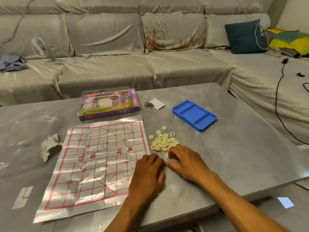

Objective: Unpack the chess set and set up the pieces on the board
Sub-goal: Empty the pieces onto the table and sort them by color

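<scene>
Clutter rings the board (pixel 98 163) on this grey table (pixel 234 156): beyond its far edge sits the purple box (pixel 107 104) with a clear glossy window, to the right of that a bunch of metal rings (pixel 148 104) beside a folded white leaflet (pixel 157 103), and further right a blue plastic tray (pixel 194 114) with shallow compartments. Just off the board's left edge lies a crumpled scrap of paper (pixel 50 144). The board itself is a thin shiny sheet, creased from folding, red grid lines and red characters across the middle, no pieces on it. Right of the board, a heap of pieces (pixel 163 140), small pale round discs, most showing blank faces; one shows red lettering and one black, too small to read. The right hand (pixel 185 160) reaches into the near edge of the heap, fingers curled over a disc, though whether it truly grips I cannot tell. The left hand (pixel 148 173) rests at the board's right edge, fingers loosely bent, holding nothing visible. A covered sofa (pixel 117 56) fills the background.
</scene>
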A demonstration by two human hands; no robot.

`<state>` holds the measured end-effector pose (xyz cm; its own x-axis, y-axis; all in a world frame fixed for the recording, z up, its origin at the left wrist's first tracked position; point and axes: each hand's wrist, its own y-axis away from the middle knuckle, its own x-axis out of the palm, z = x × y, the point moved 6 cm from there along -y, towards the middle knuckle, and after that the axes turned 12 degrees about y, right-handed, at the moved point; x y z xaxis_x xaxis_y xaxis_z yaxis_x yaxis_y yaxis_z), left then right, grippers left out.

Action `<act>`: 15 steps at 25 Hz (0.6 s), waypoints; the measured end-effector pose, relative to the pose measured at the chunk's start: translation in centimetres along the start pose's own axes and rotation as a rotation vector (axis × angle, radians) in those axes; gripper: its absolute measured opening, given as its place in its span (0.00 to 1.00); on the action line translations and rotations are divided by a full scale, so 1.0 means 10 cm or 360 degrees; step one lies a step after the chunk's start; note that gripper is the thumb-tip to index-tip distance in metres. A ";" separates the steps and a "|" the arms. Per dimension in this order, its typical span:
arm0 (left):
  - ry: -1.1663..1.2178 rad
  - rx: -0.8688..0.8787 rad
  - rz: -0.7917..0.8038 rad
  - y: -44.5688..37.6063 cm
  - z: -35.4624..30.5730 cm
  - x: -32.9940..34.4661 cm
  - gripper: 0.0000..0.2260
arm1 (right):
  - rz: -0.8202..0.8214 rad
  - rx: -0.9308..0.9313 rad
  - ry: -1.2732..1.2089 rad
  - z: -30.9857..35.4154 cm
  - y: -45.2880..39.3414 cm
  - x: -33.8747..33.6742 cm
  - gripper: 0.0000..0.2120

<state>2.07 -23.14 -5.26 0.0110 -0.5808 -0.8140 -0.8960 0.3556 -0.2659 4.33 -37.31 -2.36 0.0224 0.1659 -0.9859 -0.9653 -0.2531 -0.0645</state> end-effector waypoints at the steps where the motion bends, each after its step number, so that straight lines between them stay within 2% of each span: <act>1: -0.0011 -0.0015 0.0024 0.00 -0.02 0.00 0.13 | -0.0069 0.0036 0.0045 0.03 0.03 0.02 0.11; 4: -0.0037 0.0100 0.0164 -0.09 -0.06 -0.06 0.15 | -0.0230 0.0199 0.0016 0.08 0.09 0.05 0.10; 6: -0.0073 0.0218 0.0364 -0.19 -0.05 -0.19 0.15 | -0.0191 0.0207 -0.0033 0.07 0.09 0.06 0.15; 7: -0.0168 0.0298 0.0288 -0.22 -0.02 -0.27 0.15 | -0.0145 0.0166 -0.0009 0.06 0.07 0.08 0.19; 8: -0.0299 0.0273 0.0181 -0.21 0.07 -0.32 0.16 | -0.0098 0.0136 0.0020 0.06 0.06 0.09 0.20; 9: -0.0342 0.0113 0.0125 -0.18 0.19 -0.36 0.20 | -0.0082 0.0123 0.0033 0.07 0.04 0.08 0.20; 11: -0.0260 -0.0135 0.0132 -0.07 0.37 -0.30 0.29 | -0.0079 0.0111 0.0017 0.09 0.00 0.08 0.15; 13: -0.0164 -0.0243 0.0145 0.01 0.46 -0.19 0.36 | -0.0049 0.0117 -0.0003 0.07 -0.05 0.07 0.13; 15: -0.0186 -0.0249 0.0115 -0.01 0.47 -0.21 0.39 | 0.0017 0.0197 -0.0063 0.02 -0.08 0.06 0.15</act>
<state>4.22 -18.48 -5.98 -0.0126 -0.4654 -0.8850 -0.9542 0.2701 -0.1284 5.09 -36.85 -2.85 0.0041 0.2020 -0.9794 -0.9902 -0.1361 -0.0322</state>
